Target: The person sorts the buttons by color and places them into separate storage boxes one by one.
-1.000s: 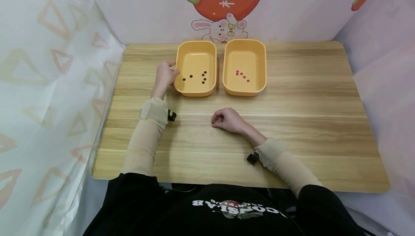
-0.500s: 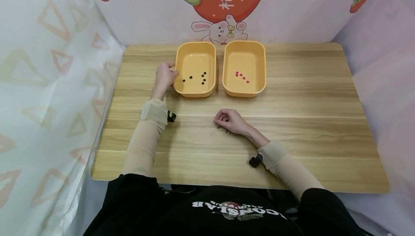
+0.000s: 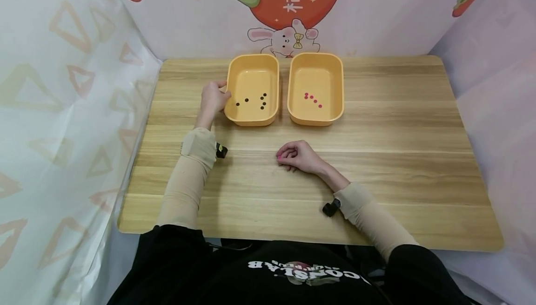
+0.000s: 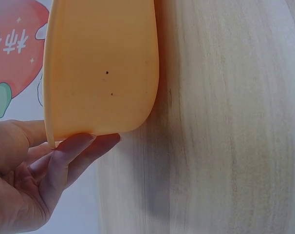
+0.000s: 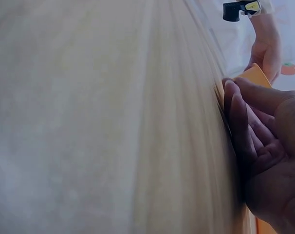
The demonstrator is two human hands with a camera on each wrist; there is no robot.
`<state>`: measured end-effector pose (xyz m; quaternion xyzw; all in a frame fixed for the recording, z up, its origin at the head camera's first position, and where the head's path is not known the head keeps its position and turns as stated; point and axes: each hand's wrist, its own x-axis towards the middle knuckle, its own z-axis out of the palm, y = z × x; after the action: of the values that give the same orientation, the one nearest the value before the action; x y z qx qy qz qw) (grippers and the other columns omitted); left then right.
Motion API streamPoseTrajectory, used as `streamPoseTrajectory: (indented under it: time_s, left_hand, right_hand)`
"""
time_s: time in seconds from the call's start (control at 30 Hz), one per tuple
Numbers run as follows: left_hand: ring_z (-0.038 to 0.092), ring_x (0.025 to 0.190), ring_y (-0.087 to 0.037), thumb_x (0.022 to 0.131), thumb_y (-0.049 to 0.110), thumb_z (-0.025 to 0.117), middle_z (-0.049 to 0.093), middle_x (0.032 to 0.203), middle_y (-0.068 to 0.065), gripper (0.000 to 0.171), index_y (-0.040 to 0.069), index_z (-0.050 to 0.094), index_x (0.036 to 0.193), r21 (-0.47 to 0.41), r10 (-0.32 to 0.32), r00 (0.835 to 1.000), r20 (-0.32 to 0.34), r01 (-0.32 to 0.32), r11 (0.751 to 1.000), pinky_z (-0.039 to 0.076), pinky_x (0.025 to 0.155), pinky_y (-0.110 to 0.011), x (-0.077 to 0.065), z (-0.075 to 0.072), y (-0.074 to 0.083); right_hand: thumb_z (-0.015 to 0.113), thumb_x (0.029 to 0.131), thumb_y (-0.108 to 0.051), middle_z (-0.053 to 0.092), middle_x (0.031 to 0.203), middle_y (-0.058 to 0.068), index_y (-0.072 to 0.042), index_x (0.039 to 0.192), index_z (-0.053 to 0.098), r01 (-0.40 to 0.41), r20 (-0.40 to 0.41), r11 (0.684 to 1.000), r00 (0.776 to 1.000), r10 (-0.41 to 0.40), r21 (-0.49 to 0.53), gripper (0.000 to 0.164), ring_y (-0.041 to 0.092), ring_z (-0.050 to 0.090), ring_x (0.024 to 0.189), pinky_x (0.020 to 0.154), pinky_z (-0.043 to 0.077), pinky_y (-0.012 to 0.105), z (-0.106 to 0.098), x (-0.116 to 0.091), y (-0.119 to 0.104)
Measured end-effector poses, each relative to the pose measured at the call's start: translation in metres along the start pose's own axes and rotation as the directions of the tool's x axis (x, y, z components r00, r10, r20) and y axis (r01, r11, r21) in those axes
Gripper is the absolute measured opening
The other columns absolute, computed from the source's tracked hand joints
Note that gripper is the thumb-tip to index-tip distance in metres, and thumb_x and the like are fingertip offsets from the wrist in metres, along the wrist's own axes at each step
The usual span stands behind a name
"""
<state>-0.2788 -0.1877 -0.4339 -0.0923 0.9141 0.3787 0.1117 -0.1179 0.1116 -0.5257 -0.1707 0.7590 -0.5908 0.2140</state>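
Observation:
My left hand [image 3: 212,98] grips the near-left side of a yellow plastic bin [image 3: 253,121], thumb over the rim and fingers against the outer wall. Several small black round pieces [image 3: 246,100] lie in that bin. Beside it on the right stands a matching yellow bin [image 3: 316,118], holding several small pink round pieces [image 3: 315,101]. Low over the table, in front of the bins, my right hand [image 3: 302,157] pinches a small pink piece [image 3: 279,157] between thumb and forefinger, only its edge showing. In the right wrist view the fingertips hide that piece.
The wooden table [image 3: 398,156] extends to the right of the bins and in front of them. A printed backdrop [image 3: 201,21] stands right behind the bins. Small black cameras [image 3: 331,207] are strapped to both wrists.
My right hand has shifted slightly right, and a bit of pink now shows at its fingertips. The left hand keeps its hold on the bin; the pieces inside both bins lie as before.

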Motion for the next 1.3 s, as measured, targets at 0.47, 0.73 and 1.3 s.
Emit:
streamPoseTrajectory:
  time_s: [0.47,0.73,1.3]
  left_hand:
    - [0.070,0.057,-0.012,0.110,0.012,0.059,0.066,0.152,-0.025,0.052,0.008,0.054,0.162,-0.010,0.010,1.000,0.005,-0.010,1.000,0.063,0.049,-0.021,0.000,0.001,0.000]
    - [0.074,0.067,-0.017,0.111,0.013,0.059,0.063,0.156,-0.023,0.052,0.009,0.053,0.163,0.001,-0.001,1.000,0.007,0.001,1.000,0.063,0.051,-0.021,0.001,0.000,0.001]
    - [0.074,0.063,-0.017,0.110,0.011,0.058,0.069,0.147,-0.026,0.053,0.008,0.053,0.162,-0.022,0.004,1.000,0.008,-0.004,1.000,0.067,0.054,-0.026,-0.001,0.000,0.001]
  right_hand:
    - [0.067,0.108,-0.001,0.076,0.080,0.022,0.013,0.122,0.072,0.053,-0.119,0.991,0.992,-0.039,0.119,0.021,0.009,0.067,0.056,0.047,0.060,0.025,-0.008,-0.012,0.002]
    - [0.068,0.107,-0.002,0.076,0.073,0.001,0.016,0.125,0.069,0.100,-0.328,0.992,0.942,-0.069,0.080,0.025,0.011,0.063,0.052,0.044,0.055,0.022,-0.041,-0.023,-0.016]
    - [0.066,0.108,-0.002,0.073,0.067,-0.013,0.014,0.122,0.070,0.244,-0.501,0.970,0.840,-0.207,0.010,0.022,0.005,0.056,0.045,0.042,0.050,0.015,-0.097,-0.009,-0.041]
